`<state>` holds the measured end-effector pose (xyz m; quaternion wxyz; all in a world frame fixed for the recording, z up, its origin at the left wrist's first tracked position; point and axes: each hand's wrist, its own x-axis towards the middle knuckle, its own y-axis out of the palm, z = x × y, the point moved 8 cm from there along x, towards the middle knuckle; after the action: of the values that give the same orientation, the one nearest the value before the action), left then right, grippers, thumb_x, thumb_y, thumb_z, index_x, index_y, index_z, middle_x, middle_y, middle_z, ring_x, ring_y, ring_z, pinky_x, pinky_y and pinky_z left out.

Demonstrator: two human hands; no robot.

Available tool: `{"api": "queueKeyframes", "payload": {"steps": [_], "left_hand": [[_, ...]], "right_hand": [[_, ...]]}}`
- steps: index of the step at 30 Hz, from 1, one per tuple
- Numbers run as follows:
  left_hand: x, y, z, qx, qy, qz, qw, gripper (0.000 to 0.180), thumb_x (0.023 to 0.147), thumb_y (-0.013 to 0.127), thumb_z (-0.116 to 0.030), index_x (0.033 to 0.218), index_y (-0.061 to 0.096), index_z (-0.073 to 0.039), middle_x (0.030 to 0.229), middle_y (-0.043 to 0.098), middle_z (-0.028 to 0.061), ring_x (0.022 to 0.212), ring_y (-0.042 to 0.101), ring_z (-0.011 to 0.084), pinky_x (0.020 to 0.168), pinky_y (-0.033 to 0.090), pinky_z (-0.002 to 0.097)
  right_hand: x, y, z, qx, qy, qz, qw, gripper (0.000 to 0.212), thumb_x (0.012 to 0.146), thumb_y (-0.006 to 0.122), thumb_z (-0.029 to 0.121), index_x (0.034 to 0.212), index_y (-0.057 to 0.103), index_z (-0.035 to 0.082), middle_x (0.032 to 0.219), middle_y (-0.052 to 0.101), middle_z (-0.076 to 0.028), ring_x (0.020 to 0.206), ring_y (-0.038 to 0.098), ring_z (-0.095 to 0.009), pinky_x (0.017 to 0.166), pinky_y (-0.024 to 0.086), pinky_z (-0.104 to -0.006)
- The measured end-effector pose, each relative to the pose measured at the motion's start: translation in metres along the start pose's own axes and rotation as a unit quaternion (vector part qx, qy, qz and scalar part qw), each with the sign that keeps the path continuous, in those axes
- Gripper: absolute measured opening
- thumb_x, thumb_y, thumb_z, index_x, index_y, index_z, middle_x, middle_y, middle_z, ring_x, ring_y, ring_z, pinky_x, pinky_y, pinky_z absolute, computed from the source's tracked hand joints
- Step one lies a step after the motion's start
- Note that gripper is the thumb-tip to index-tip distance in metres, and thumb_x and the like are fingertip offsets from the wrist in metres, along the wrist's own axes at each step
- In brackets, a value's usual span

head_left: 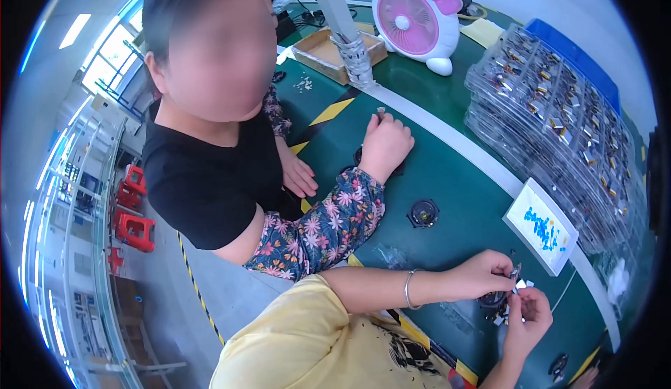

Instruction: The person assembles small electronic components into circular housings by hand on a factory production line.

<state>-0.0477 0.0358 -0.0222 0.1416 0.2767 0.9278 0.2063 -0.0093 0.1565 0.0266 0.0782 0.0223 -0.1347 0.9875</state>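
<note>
Over the green bench top, my left hand (487, 274), with a bangle on its wrist, has thumb and fingertips pinched on a small, thin, silvery piece whose kind I cannot make out. Facing it, my right hand (529, 317) pinches at the same spot, its fingertips almost touching the left ones. What sits between the right fingers is too small to name. Just under both hands lies a dark round part (491, 302), partly covered by them, with several small whitish pieces beside it. Another dark round part with a ring-shaped rim (423, 213) rests farther off to the left.
A white tray (512, 215) of small blue pieces stands beyond my hands. Stacked clear trays (559, 158) of small parts rise behind it. A co-worker's floral sleeve (328, 221) reaches onto the bench at left. Farther back are a pink-and-white fan (412, 22) and a wooden box (321, 55).
</note>
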Motion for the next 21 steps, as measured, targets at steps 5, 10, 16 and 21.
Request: {"api": "queueKeyframes", "payload": {"steps": [5, 10, 16, 21], "left_hand": [[0.0024, -0.0001, 0.0044, 0.023, 0.022, -0.002, 0.999, 0.011, 0.083, 0.06, -0.011, 0.079, 0.055, -0.002, 0.074, 0.053, -0.0032, 0.071, 0.046, 0.0027, 0.063, 0.037, 0.019], [0.0036, 0.0001, 0.0075, 0.017, 0.033, 0.003, 0.999, 0.011, 0.082, 0.06, -0.01, 0.079, 0.054, -0.002, 0.075, 0.054, -0.0021, 0.073, 0.047, 0.0034, 0.064, 0.038, 0.0194], [0.0038, 0.0014, 0.0067, -0.005, 0.05, 0.003, 0.999, 0.009, 0.081, 0.059, -0.008, 0.078, 0.054, -0.001, 0.075, 0.054, -0.0012, 0.07, 0.048, 0.0046, 0.063, 0.039, 0.0209], [0.0012, 0.0015, 0.0022, 0.04, 0.052, -0.006, 0.998, 0.007, 0.079, 0.059, -0.006, 0.079, 0.053, -0.002, 0.074, 0.055, -0.0001, 0.072, 0.051, 0.0055, 0.065, 0.041, 0.0208]], "right_hand": [[-0.0013, 0.0011, -0.0029, -0.003, 0.004, 0.014, 1.0, 0.009, 0.075, 0.059, -0.008, 0.084, 0.057, -0.004, 0.076, 0.058, -0.005, 0.066, 0.058, -0.008, 0.061, 0.046, -0.0186], [-0.0021, 0.0023, -0.0035, 0.008, -0.002, 0.014, 1.0, 0.008, 0.076, 0.059, -0.007, 0.083, 0.056, -0.004, 0.079, 0.058, -0.006, 0.069, 0.059, -0.01, 0.062, 0.047, -0.0196], [-0.0024, 0.0034, -0.0027, 0.003, -0.01, 0.024, 1.0, 0.008, 0.077, 0.058, -0.007, 0.084, 0.055, -0.004, 0.079, 0.059, -0.006, 0.069, 0.059, -0.01, 0.064, 0.047, -0.0205], [-0.0045, 0.0028, -0.0029, -0.017, -0.026, 0.038, 0.999, 0.01, 0.081, 0.055, -0.007, 0.089, 0.053, -0.001, 0.08, 0.058, -0.003, 0.07, 0.057, -0.007, 0.063, 0.044, -0.0166]]}}
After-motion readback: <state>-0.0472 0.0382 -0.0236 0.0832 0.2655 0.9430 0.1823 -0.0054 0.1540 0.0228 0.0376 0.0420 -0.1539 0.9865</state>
